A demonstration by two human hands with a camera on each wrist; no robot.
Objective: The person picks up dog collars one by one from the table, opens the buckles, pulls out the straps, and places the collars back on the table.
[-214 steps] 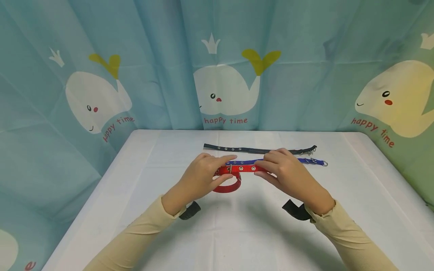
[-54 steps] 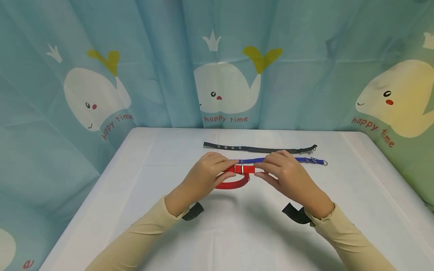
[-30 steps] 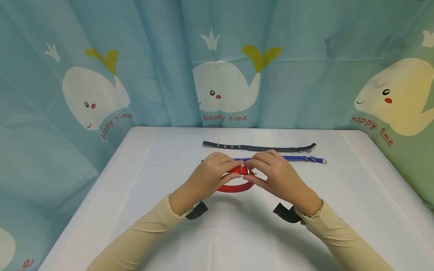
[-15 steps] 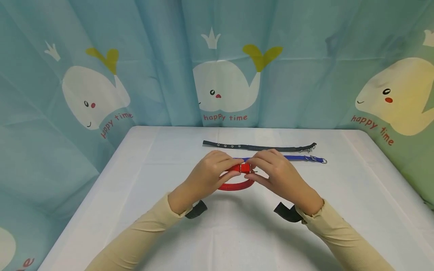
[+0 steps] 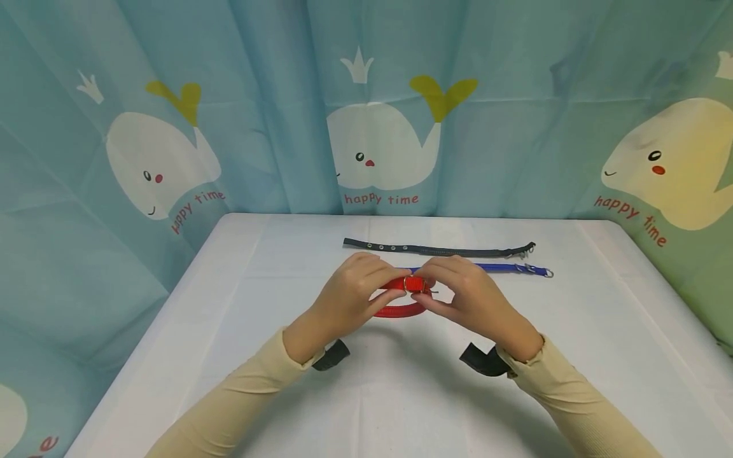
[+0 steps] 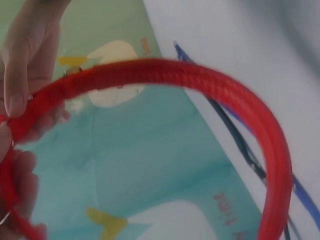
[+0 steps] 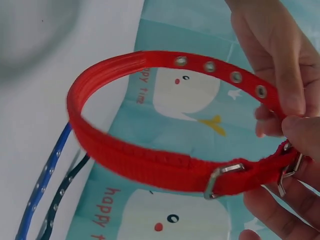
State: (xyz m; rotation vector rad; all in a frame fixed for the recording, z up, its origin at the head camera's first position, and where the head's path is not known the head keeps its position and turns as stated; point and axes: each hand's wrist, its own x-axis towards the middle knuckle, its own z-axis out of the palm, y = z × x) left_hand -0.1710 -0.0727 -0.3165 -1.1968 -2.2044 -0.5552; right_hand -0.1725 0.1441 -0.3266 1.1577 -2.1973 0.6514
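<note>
A red webbing pet collar is held up above the table in a loop. My left hand pinches the strap near the metal fittings, thumb below and fingers above. My right hand pinches the buckle end close beside it, the fingertips nearly meeting. The right wrist view shows a row of metal eyelets leading to my left hand, a metal buckle at my right fingers and a metal ring further along. How far the strap end passes through the buckle is hidden by fingers.
Behind the hands a blue collar lies across the white table, partly covered by them. Farther back is a black collar with eyelets. A light-blue curtain with whale prints hangs behind the table's far edge.
Earlier the eyelet strap was stretched between my hands. My right hand has moved left, closer to my left hand, and the eyelets are out of sight in the head view. Both other collars stay put.
</note>
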